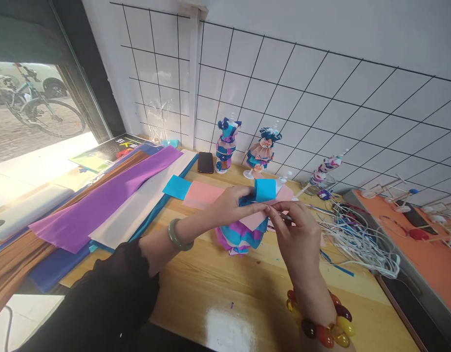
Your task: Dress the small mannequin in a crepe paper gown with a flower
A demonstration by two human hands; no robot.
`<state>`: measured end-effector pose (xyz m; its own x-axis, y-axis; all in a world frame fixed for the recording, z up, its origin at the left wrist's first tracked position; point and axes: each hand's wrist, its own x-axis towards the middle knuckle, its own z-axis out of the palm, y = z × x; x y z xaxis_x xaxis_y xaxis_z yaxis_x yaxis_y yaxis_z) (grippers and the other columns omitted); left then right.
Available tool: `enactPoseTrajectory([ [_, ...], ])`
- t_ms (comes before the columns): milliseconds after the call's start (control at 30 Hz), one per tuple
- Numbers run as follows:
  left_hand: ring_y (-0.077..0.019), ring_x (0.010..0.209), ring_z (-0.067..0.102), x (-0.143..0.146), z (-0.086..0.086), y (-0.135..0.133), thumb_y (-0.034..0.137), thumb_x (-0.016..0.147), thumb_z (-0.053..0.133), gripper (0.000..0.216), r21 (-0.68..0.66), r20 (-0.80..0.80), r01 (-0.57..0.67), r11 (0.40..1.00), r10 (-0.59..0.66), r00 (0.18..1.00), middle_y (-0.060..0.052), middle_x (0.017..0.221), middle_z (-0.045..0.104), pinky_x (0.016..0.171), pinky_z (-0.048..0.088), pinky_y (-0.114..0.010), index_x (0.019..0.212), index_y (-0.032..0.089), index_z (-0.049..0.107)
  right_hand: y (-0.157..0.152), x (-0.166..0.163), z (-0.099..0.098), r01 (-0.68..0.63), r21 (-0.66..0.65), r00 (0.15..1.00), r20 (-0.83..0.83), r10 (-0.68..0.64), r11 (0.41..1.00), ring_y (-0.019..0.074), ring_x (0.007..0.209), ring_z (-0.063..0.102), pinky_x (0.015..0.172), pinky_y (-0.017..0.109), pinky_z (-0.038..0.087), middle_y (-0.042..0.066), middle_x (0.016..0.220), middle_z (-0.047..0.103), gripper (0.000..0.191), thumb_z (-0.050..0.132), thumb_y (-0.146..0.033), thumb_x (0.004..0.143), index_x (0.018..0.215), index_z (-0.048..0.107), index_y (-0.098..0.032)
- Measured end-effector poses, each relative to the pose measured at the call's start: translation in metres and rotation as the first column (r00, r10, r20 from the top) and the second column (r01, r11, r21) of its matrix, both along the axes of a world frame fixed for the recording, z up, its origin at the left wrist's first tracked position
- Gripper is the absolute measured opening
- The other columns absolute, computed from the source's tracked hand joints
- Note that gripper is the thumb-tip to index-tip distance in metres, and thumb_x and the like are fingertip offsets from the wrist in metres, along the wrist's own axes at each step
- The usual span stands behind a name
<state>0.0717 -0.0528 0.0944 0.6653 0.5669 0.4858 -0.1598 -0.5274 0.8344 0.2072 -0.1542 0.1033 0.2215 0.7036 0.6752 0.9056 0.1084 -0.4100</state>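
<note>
A small dress form (283,180) leans to the right in front of me, its white neck knob showing above a paper-like dress. The ruffled skirt (243,234) is layered in pink, blue and purple. My left hand (237,206) is closed around the dress's upper part, thumb pressed on a pink sheet (255,221). A bright blue strip (265,189) curls up above my left fingers. My right hand (297,232) pinches the pink sheet's edge beside my left thumb. Something thin and dark crosses the right fingers; its kind is unclear.
Behind stand several dressed forms (226,146) near a black phone (205,162). Long purple (111,200) and other coloured sheets lie at the left. A pink strip (203,194) lies behind my left wrist. Tangled white cords (360,244) and an orange tray (423,254) are at the right.
</note>
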Motion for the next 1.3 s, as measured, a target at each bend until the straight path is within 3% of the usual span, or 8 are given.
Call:
enactPoseTrajectory([
  [333, -0.0175, 0.089, 0.059, 0.0, 0.001, 0.003, 0.043, 0.082, 0.055, 0.037, -0.023, -0.018, 0.003, 1.0, -0.003, 1.0, -0.007, 0.097, 0.066, 0.076, 0.046, -0.029, 0.104, 0.014, 0.062, -0.007, 0.002, 0.002, -0.135, -0.015, 0.96, -0.249, 0.127, 0.991, 0.0165, 0.073, 0.06, 0.06, 0.028, 0.049, 0.005, 0.082, 0.066, 0.013, 0.06, -0.03, 0.083, 0.08, 0.068, -0.02],
  [500, -0.0182, 0.09, 0.059, 0.0, 0.0, 0.002, 0.043, 0.082, 0.055, 0.038, -0.026, -0.027, 0.031, 0.999, -0.032, 0.999, -0.008, 0.099, 0.066, 0.076, 0.046, -0.03, 0.106, 0.013, 0.061, -0.01, 0.003, 0.001, -0.129, -0.037, 0.927, -0.359, 0.107, 0.991, 0.0186, 0.075, 0.062, 0.06, 0.03, 0.051, 0.006, 0.084, 0.069, 0.015, 0.062, -0.034, 0.08, 0.079, 0.07, -0.02],
  [733, -0.0191, 0.092, 0.059, -0.001, 0.002, 0.003, 0.045, 0.081, 0.055, 0.04, -0.029, -0.068, -0.017, 0.999, 0.015, 0.998, -0.007, 0.101, 0.066, 0.079, 0.046, -0.031, 0.108, 0.016, 0.061, -0.013, 0.007, 0.002, -0.004, -0.078, 0.915, -0.403, -0.028, 0.997, 0.0148, 0.055, 0.058, 0.05, 0.028, 0.049, 0.005, 0.073, 0.069, 0.026, 0.066, -0.04, 0.075, 0.088, 0.07, -0.018],
  [967, -0.0204, 0.098, 0.059, -0.002, 0.003, 0.005, 0.044, 0.08, 0.058, 0.038, -0.063, -0.052, 0.019, 0.998, -0.022, 0.998, -0.007, 0.105, 0.066, 0.083, 0.046, -0.031, 0.106, 0.016, 0.062, -0.014, 0.017, 0.006, -0.058, -0.111, 0.946, -0.325, 0.019, 0.992, 0.0136, 0.052, 0.054, 0.047, 0.026, 0.044, 0.004, 0.074, 0.068, 0.023, 0.06, -0.041, 0.079, 0.076, 0.07, -0.02],
  [1167, -0.0198, 0.099, 0.059, -0.005, 0.004, 0.005, 0.04, 0.08, 0.059, 0.035, -0.1, -0.017, 0.063, 0.993, -0.065, 0.998, -0.007, 0.106, 0.066, 0.084, 0.046, -0.031, 0.107, 0.017, 0.062, -0.009, 0.021, 0.007, -0.154, -0.172, 0.9, -0.432, 0.067, 0.973, 0.0117, 0.048, 0.05, 0.046, 0.025, 0.042, 0.004, 0.073, 0.069, 0.025, 0.06, -0.042, 0.079, 0.078, 0.071, -0.019],
  [1300, -0.0213, 0.099, 0.059, -0.005, 0.002, 0.007, 0.041, 0.08, 0.059, 0.036, -0.118, -0.034, 0.074, 0.99, -0.078, 0.996, -0.007, 0.106, 0.066, 0.084, 0.047, -0.033, 0.106, 0.016, 0.062, -0.004, 0.026, 0.005, -0.203, -0.173, 0.87, -0.483, 0.097, 0.964, 0.0173, 0.062, 0.06, 0.053, 0.028, 0.046, 0.006, 0.08, 0.072, 0.026, 0.062, -0.043, 0.077, 0.081, 0.073, -0.019],
])
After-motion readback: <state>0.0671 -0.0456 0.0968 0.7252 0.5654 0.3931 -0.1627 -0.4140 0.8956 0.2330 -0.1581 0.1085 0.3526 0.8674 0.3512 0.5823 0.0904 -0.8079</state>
